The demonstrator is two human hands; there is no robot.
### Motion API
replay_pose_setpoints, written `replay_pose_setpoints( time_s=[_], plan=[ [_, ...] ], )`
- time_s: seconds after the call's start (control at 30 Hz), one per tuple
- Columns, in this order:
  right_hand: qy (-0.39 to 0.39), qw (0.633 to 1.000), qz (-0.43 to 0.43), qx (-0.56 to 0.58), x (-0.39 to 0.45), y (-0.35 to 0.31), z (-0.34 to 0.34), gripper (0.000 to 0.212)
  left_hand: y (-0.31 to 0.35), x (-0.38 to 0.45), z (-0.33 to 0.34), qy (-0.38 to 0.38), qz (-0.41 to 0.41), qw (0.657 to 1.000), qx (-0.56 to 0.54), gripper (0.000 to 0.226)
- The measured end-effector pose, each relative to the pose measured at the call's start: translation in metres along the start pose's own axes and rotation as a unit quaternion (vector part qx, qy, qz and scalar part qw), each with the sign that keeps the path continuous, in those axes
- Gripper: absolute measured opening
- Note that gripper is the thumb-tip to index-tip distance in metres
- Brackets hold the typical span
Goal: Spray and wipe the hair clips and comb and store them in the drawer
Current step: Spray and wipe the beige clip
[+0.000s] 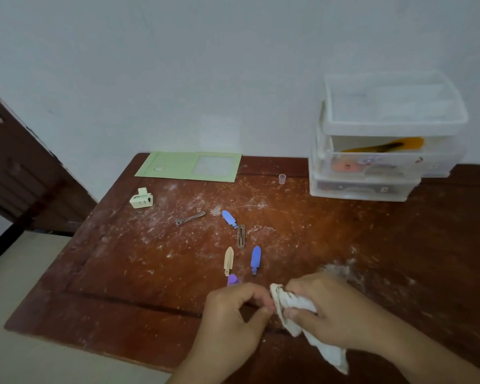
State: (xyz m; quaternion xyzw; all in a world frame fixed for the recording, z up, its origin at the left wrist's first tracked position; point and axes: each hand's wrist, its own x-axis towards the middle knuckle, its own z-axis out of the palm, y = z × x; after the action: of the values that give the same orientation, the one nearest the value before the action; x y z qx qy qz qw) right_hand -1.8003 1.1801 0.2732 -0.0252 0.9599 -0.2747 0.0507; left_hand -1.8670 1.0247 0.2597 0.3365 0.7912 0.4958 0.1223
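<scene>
Left hand (233, 314) pinches a small hidden item against the white cloth (294, 306) bunched in the right hand (333, 311); beige clip (228, 260) lies just beyond, lengthwise near-to-far.

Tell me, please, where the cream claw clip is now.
In the head view, the cream claw clip lies far left on the wooden table, just below the green folder, apart from the other clips.

The table (128, 267) is reddish wood with a worn gloss, scratched and dusted with white powder. The cloth (294, 303) in the right grip (327, 309) is soft, matt, wrinkled white fabric. Beyond it, the drawer unit (385, 151) is translucent, smooth plastic.
</scene>
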Motion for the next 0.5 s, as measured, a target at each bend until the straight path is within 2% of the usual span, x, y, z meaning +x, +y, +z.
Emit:
replay_pose_setpoints(
  time_s=[0.07,0.13,0.17,0.23,0.33,0.4,0.47,0.5],
  plan=[
    [0.015,1.0,0.009,-0.017,-0.011,0.004,-0.005,0.023,0.004,-0.003,-0.009,0.025,-0.006,0.999,-0.025,0.017],
    [0.056,0.997,0.047,-0.005,-0.02,0.02,-0.008,0.027,-0.003,0.002,-0.029,0.105,-0.051,0.991,-0.06,0.032],
    [0.087,0.993,0.081,0.019,-0.023,0.029,-0.012,0.033,-0.008,0.007,-0.041,0.147,-0.074,0.984,-0.074,0.037],
    [0.136,0.974,0.137,0.117,-0.028,0.04,-0.018,0.019,-0.013,0.016,-0.055,0.196,-0.106,0.968,-0.111,0.037],
    [0.193,0.943,0.114,0.246,-0.021,0.034,-0.013,0.018,-0.002,0.021,-0.033,0.19,-0.133,0.951,-0.204,0.032],
    [0.227,0.912,0.103,0.327,-0.011,0.021,-0.005,0.008,0.007,0.02,-0.008,0.189,-0.158,0.928,-0.278,0.027],
    [0.253,0.863,0.092,0.428,-0.001,0.013,0.007,0.025,0.012,0.021,0.01,0.205,-0.174,0.901,-0.339,0.032],
    [0.256,0.844,0.084,0.464,0.004,0.008,0.013,0.026,0.013,0.02,0.017,0.211,-0.177,0.894,-0.354,0.033]
  ],
)
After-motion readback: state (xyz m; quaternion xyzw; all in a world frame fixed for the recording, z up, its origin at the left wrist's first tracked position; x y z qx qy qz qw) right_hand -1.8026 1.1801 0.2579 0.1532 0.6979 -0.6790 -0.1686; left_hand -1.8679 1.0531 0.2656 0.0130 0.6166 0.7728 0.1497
